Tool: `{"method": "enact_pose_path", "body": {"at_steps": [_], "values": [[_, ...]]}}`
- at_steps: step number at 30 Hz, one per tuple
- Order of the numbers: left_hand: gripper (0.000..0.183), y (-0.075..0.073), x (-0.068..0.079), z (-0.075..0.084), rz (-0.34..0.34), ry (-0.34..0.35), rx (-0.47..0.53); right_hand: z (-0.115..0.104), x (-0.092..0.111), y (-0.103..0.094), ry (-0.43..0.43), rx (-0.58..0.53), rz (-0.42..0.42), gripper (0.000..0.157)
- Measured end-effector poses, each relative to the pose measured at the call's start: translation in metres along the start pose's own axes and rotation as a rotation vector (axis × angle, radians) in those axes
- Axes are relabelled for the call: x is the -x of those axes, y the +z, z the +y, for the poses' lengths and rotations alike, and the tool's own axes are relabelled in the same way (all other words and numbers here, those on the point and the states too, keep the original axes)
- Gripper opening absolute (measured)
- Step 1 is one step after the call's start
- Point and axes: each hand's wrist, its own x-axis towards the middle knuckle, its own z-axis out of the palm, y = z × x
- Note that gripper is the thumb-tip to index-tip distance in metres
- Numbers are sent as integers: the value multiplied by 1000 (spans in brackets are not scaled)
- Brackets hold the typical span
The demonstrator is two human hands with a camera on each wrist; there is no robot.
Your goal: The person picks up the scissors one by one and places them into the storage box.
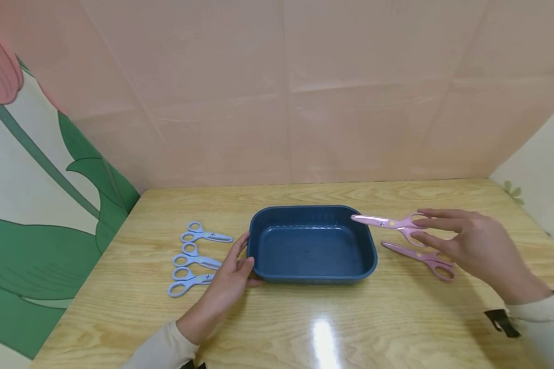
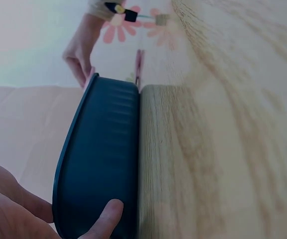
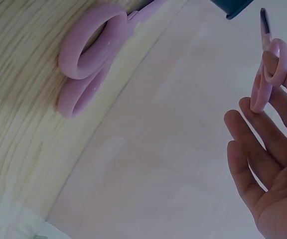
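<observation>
A dark blue plastic tub stands on the table. My left hand holds it at its left end, with a digit pressed on the outer wall in the left wrist view. Above the table, right of the tub, my right hand pinches a pair of pink scissors by the handle loops. Their blades point left, with the tip over the tub's right rim. A second pair of pink scissors lies on the table beneath; in the right wrist view its loops appear large.
Left of the tub lie three pairs of light blue scissors, one behind another; the left hand partly covers the nearest pair. A pinkish sheet hangs behind the wooden table. A wall with flower pictures borders the left side.
</observation>
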Motion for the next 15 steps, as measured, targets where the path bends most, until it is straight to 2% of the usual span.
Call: {"method": "enact_pose_path", "body": {"at_steps": [15], "values": [[57,1,2,1,4,34,4,-5,-1,3,-57,-1,22,41]]}}
